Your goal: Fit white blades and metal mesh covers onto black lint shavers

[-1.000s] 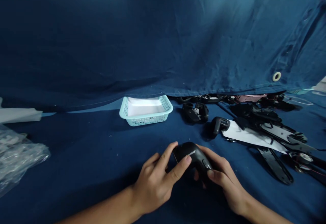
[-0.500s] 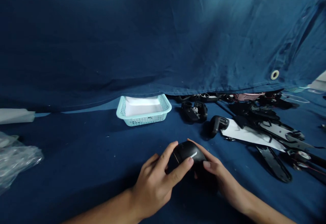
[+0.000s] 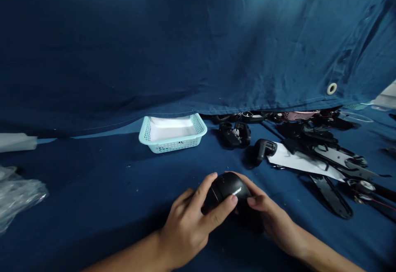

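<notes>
Between my hands is a black rounded casing point(image 3: 229, 184) with small white lettering on its curved top and a thin pale line along its left side. My left hand point(image 3: 188, 224) grips it from the left, thumb against the lettering and index finger on the upper left edge. My right hand point(image 3: 272, 214) closes around the right side, with the thumb on its near surface and the other fingers partly hidden behind. The underside is in shadow, so I cannot tell whether it touches the blue cloth point(image 3: 102, 197).
A light-blue perforated basket point(image 3: 175, 145) with white lining stands ahead. Black hollow parts point(image 3: 236, 135), a curved black piece point(image 3: 262, 151), a white panel point(image 3: 297, 160) and a long black shell point(image 3: 332, 197) lie right. Clear plastic wrap point(image 3: 21, 197) is left; a blue curtain point(image 3: 185, 49) hangs behind.
The view has shifted slightly. My left thumb has slid a little to the right across the casing's lettering, and the casing appears slightly turned. Both hands keep their grip.
</notes>
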Available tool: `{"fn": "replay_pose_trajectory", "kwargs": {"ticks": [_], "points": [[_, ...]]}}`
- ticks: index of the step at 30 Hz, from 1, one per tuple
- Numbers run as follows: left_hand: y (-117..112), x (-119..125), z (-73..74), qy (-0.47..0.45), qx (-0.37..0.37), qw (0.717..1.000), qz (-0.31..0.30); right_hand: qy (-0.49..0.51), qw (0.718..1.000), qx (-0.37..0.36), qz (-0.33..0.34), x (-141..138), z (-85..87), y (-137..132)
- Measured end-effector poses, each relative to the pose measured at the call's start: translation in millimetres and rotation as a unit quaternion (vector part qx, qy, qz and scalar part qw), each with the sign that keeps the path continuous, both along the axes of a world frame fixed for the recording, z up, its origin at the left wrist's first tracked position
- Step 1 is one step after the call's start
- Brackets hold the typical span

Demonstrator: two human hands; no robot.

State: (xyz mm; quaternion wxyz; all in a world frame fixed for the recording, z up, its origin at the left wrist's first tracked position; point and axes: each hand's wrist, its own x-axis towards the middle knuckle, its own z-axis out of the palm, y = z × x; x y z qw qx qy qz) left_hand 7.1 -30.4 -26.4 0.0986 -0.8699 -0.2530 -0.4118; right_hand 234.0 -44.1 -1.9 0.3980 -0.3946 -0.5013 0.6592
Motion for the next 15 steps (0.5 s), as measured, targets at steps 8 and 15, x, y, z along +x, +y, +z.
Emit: {"fn": "replay_pose_trajectory", "kwargs": {"ticks": [8, 15], "points": [[-0.7, 1.4, -0.6, 0.002, -0.007, 1.000, -0.002, 0.069, 0.997, -0.008, 0.013, -4.8, 3.3, 0.8], [0.6, 3.5, 4.9, -0.068, -0.021, 0.997, -0.037, 0.238, 0.949, -0.204, 0.045, -11.4, 5.5, -2.3]]}}
